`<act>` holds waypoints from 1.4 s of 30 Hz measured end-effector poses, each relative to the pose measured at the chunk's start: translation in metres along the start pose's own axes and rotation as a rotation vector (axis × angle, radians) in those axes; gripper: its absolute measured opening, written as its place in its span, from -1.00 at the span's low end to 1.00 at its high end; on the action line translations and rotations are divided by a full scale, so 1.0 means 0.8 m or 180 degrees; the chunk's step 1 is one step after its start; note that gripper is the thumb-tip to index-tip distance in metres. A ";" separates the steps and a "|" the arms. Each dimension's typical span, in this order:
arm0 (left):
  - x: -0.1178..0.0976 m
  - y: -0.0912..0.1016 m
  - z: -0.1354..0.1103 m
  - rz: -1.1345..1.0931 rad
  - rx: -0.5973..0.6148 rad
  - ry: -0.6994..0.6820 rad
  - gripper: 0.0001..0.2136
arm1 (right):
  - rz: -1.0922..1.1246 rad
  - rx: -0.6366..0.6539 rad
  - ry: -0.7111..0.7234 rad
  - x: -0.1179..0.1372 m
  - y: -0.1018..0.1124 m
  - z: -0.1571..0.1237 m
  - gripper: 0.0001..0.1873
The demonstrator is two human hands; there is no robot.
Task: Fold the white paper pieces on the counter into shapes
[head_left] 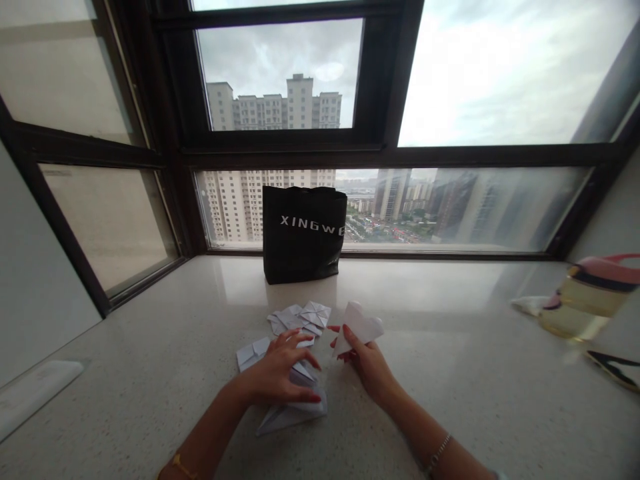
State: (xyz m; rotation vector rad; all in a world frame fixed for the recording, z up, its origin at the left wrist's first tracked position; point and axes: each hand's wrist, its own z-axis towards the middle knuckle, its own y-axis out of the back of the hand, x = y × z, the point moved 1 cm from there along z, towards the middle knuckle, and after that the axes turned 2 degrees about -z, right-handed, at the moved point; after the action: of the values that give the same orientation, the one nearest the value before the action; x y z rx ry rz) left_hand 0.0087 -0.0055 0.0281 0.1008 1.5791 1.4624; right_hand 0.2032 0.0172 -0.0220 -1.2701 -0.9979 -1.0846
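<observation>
My right hand (pixel 361 353) pinches a folded white paper heart (pixel 361 325) between thumb and fingers, raised a little above the counter. Over a group of folded white papers hovers my left hand (pixel 286 368), its fingers spread and curved. Beneath and in front of it lies a folded paper piece (pixel 295 415) with a pointed corner. Another folded paper (pixel 253 351) sticks out on the left of this hand. Beyond my fingertips, several origami pieces (pixel 314 315) with crossing creases overlap on the counter. My left hand partly hides the papers under it.
A black bag (pixel 304 240) with white lettering stands upright by the window. At the right are a bottle with a pink lid (pixel 585 303) and a dark-framed object (pixel 615 370) at the edge of view. A white flat object (pixel 40 393) lies on the left of the speckled counter (pixel 450 373).
</observation>
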 end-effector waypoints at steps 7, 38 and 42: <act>-0.005 -0.010 -0.002 0.0203 0.0366 0.0187 -0.65 | 0.0097 -0.0108 -0.0055 0.001 -0.001 -0.001 -0.45; 0.004 -0.009 -0.007 0.1151 -0.0340 0.1111 -0.63 | -0.0103 -0.0034 -0.0007 0.002 -0.003 -0.001 -0.46; 0.008 -0.008 -0.007 0.0743 -0.0147 0.1151 -0.66 | -0.0095 -0.0102 0.0012 0.000 -0.002 0.000 -0.46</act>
State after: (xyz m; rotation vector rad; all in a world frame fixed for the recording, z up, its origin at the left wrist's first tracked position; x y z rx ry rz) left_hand 0.0047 -0.0074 0.0180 -0.0080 1.8700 1.7730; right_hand 0.2015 0.0170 -0.0212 -1.2819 -1.0030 -1.1296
